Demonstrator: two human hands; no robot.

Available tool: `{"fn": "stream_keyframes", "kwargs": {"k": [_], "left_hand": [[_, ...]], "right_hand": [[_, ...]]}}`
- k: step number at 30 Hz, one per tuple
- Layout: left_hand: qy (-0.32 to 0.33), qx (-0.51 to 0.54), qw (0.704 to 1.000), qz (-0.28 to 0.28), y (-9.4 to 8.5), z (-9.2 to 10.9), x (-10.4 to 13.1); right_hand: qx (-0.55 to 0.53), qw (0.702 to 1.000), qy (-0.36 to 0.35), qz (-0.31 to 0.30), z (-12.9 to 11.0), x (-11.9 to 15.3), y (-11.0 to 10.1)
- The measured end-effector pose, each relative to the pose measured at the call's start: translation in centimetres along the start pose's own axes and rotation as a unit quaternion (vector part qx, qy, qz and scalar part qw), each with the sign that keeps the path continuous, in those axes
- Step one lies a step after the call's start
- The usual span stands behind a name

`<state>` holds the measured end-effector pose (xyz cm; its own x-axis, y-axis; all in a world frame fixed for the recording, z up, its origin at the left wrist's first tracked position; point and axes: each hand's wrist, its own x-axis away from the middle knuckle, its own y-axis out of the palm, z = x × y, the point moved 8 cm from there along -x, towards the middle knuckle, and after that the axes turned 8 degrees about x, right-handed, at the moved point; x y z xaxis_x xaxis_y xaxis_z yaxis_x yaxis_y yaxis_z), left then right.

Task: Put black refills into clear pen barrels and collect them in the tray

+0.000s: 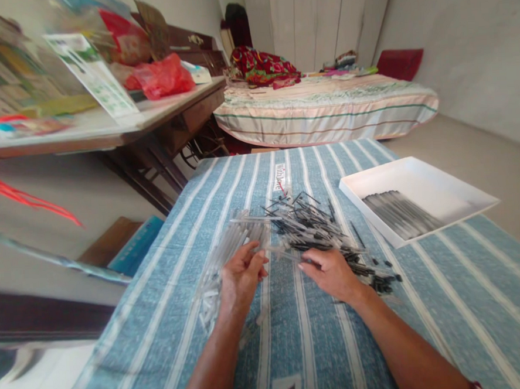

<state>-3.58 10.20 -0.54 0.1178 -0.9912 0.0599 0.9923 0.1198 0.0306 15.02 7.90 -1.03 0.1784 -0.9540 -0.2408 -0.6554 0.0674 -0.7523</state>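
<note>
From where I stand, both hands are at the centre of the frame, over a striped tablecloth. The right hand has thumb and forefinger closed in a pinch on a slim clear tube, at its right end. The tube lies across the gap between the hands, tilted slightly down towards the right. The left hand is at the tube's other end, fingers curled, thumb close to them; whether it grips the tube I cannot tell, owing to blur.

A bundle of clear tubes lies beside and beyond the left hand, left of centre. Small whitish pieces are left of that wrist. A heap of dark thin rods lies just beyond the right hand; small black pieces are scattered to its right. At the right of the frame, well apart from both hands, a white tray contains a row of dark slender sticks, lying side by side.
</note>
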Motion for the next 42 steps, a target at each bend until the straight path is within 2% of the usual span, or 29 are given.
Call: {"fn": "stream_keyframes", "kwargs": {"k": [6, 10, 15, 19, 21, 24, 27, 30, 33, 36, 37, 38, 39, 40, 42], "left_hand": [[-0.027, 0.027, 0.999, -0.038, 0.7, -0.4, 0.2], [-0.051, 0.034, 0.997, -0.053, 0.8, -0.8, 0.1], [-0.076, 0.042, 0.993, -0.084, 1.1, -1.3, -0.2], [-0.120, 0.076, 0.985, -0.098, 1.4, -1.9, -0.2], [-0.142, 0.078, 0.981, -0.108, 1.8, -2.1, 0.1], [-0.159, 0.059, 0.976, -0.139, 3.0, -2.2, 1.0], [-0.161, 0.029, 0.968, -0.189, 4.5, -2.1, 2.1], [-0.138, -0.026, 0.969, -0.204, 5.1, -1.9, 2.4], [-0.076, -0.095, 0.982, -0.144, 3.6, -1.3, 1.1], [-0.002, -0.183, 0.980, -0.084, 1.4, -0.1, -0.2], [0.024, -0.215, 0.974, -0.074, 0.9, 0.4, -0.5], [0.043, -0.248, 0.965, -0.069, 0.4, 0.9, -0.7], [0.058, -0.280, 0.956, -0.067, 0.1, 1.3, -0.9], [0.072, -0.305, 0.948, -0.055, -0.3, 1.8, -1.0], [0.092, -0.336, 0.937, -0.028, -1.0, 2.6, -1.1]], "right_hand": [[-0.071, 0.997, 0.008, -0.018, -0.2, -0.1, -0.1], [-0.184, 0.981, 0.046, -0.028, 0.5, -0.3, 0.0], [-0.392, 0.913, 0.105, -0.051, 1.4, -0.5, 0.2], [-0.555, 0.827, 0.087, -0.009, 1.3, -1.0, -0.8], [-0.603, 0.794, 0.077, 0.014, 1.1, -1.1, -1.0], [-0.612, 0.786, 0.087, 0.025, 0.8, -1.2, -0.4], [-0.556, 0.822, 0.120, 0.017, 0.6, -1.3, 0.3], [-0.470, 0.869, 0.151, 0.036, 1.3, -1.2, -1.2], [-0.357, 0.917, 0.152, 0.090, 2.9, -1.2, -6.0], [-0.129, 0.972, 0.151, 0.124, 5.4, -1.5, -12.6], [-0.023, 0.977, 0.165, 0.133, 6.6, -1.6, -14.9], [0.087, 0.969, 0.190, 0.129, 7.9, -1.7, -16.9], [0.197, 0.950, 0.223, 0.096, 9.4, -1.9, -18.4], [0.299, 0.917, 0.258, 0.058, 10.9, -2.0, -19.7], [0.349, 0.892, 0.287, 0.026, 13.4, -2.3, -21.6]]}}
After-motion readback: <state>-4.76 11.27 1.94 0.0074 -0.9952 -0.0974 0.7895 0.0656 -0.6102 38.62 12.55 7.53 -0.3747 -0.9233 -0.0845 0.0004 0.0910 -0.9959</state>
